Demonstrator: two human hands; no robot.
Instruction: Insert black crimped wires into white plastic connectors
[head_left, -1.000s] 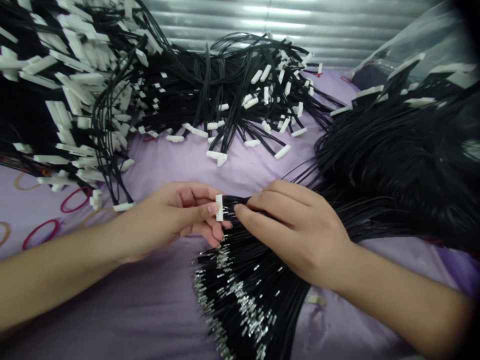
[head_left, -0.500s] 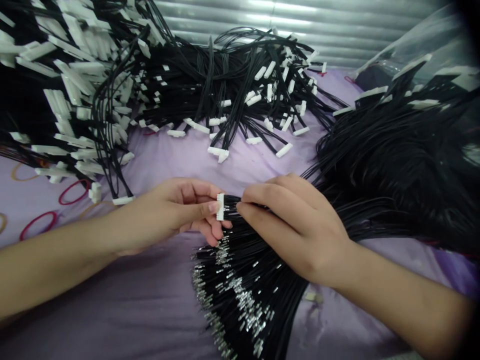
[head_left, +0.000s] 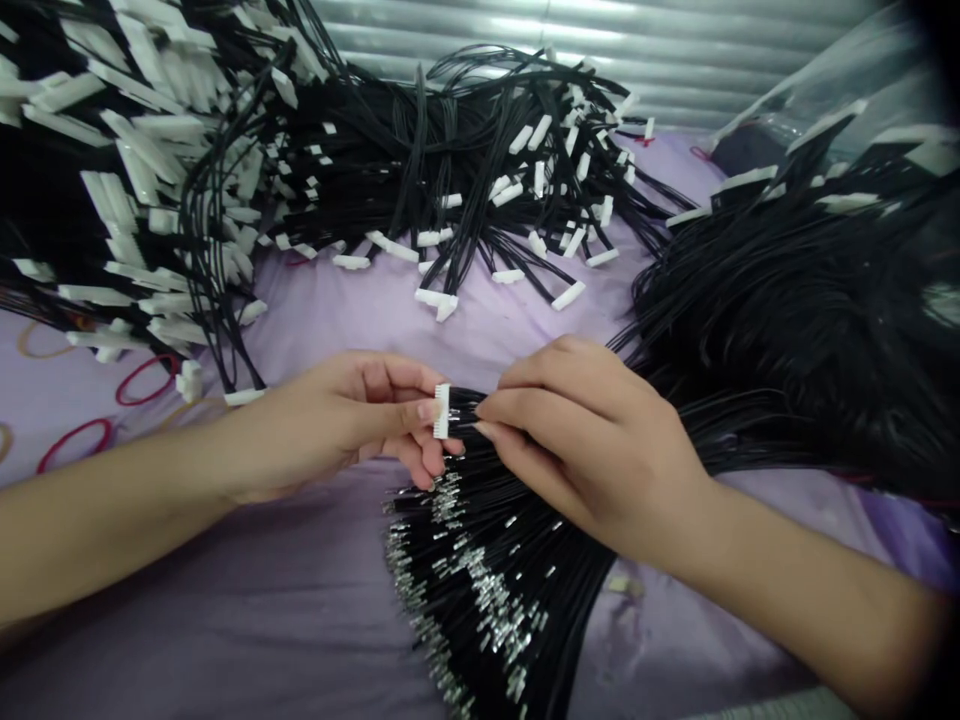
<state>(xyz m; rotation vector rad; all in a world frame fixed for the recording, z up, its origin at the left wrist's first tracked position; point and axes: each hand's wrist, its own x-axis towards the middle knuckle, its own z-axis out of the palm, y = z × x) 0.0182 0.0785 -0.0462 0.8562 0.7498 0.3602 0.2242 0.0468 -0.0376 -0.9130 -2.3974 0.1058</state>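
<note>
Well to the left of the white plug [head_left: 442, 412], a large heap of wired plugs [head_left: 161, 150] is piled up, and beyond the plug another batch of wired plugs [head_left: 450, 150] is spread on the purple cloth [head_left: 315, 620]; these look to be done. The plug itself seems only part filled: several black wires [head_left: 471, 396] are seen running from its right side, but they cannot be counted. Much appears to be left, since a thick fan of loose wires [head_left: 499, 600] with bare metal tips is laid out just below the plug, on the near side.

By the left hand [head_left: 367, 420], the plug is held upright, its flat face clamped between thumb and fingers with no gap left. By the right hand [head_left: 592, 450], just to the right of the plug, a thin wire seems to be pinched, thumb and forefinger brought nearly together. A shiny tip is visible at the plug's edge; whether it is seated cannot be told.
</note>
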